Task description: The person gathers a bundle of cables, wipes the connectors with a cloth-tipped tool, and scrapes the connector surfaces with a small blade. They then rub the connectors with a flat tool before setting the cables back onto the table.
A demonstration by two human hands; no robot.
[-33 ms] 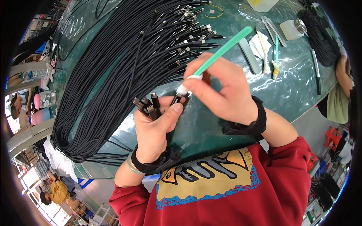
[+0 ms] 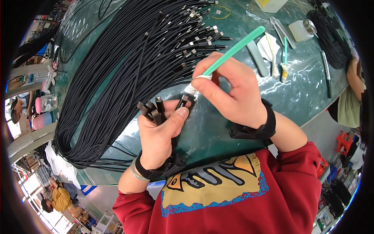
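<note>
Connector [image 2: 182, 102]: pinched over the desk [image 2: 288, 103] by thumb and finger of the left grip [image 2: 159, 134], its metal end bared.
Connector bunch [image 2: 150, 112]: clamped in that grip too, pointing upward.
Green stick [image 2: 237, 48]: clamped in the right grip [image 2: 235, 93], its white tip [image 2: 190, 89] held just beside the connector.
Progress: one connector is judged to be midway; finished pieces cannot be told from unfinished.
Cable ends [image 2: 193, 52]: many left lying on the desk, held by neither grip.
</note>
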